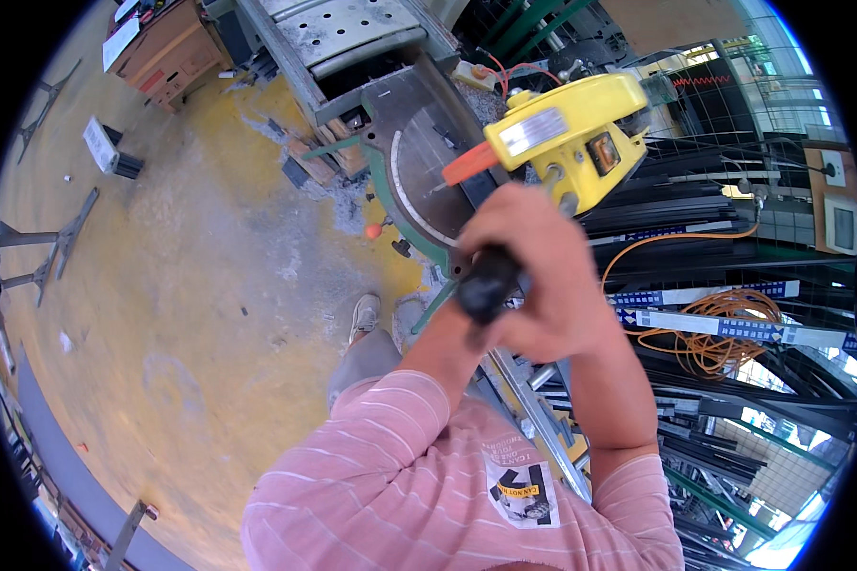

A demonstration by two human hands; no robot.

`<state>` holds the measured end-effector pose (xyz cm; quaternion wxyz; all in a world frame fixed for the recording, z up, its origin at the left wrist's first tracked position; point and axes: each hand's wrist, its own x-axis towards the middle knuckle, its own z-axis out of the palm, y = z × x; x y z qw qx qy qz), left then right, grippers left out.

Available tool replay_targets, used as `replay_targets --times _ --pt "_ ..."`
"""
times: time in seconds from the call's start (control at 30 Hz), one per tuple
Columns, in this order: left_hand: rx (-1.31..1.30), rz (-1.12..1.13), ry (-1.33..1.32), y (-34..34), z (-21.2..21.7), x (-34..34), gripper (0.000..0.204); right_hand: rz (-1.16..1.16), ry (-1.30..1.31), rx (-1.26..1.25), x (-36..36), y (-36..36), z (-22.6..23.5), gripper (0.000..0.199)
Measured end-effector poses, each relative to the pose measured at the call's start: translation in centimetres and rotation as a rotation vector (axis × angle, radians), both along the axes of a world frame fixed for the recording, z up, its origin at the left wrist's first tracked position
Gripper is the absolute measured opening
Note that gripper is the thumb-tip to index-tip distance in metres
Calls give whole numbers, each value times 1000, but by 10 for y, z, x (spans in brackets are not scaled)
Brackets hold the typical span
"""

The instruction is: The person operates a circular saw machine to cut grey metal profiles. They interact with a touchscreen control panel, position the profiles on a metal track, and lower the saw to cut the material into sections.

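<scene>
My right hand (554, 262) is closed round the black handle (488, 285) of a yellow cut-off saw (581, 128). Motion blurs the hand and the handle a little. An orange guard (469, 164) juts from the saw head, above the saw's dark, rounded table (428, 119) with a green rim. From the lower left my left forearm (438, 350) reaches in under the handle. Its hand is hidden behind the handle and my right hand, so its fingers do not show.
Long metal profiles (681, 209) lie stacked on racks at the right, with a coiled orange cord (728, 333) among them. A perforated metal bench (343, 33) adjoins the saw at the far side. A cardboard box (167, 57) stands at the far left; metal legs (52, 247) stand on the left floor.
</scene>
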<state>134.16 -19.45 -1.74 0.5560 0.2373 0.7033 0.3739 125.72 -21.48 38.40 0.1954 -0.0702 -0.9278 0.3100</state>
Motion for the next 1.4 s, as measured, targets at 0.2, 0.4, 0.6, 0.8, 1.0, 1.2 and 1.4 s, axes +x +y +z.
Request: replay_targets --times 0.2,0.4,0.6,0.8,1.0,1.2,1.4 --pt "-103 -222 171 -2 35 11 55 -306 542 -261 60 71 49 30" --pt "-77 -316 246 -8 41 0 52 -928 774 169 22 74 36 57" --pt "-155 -317 168 -14 50 -5 54 -636 529 -100 51 56 69 46" --pt "-115 -282 69 -8 60 5 54 -187 102 -418 62 92 135 30" --pt "-155 -247 48 -12 62 1 55 -512 635 -136 33 81 94 20" --pt "-152 -210 67 -11 72 6 56 -815 705 439 44 70 52 38" --pt "-146 -241 45 -11 68 4 54 -1500 331 -737 262 -95 -199 30"
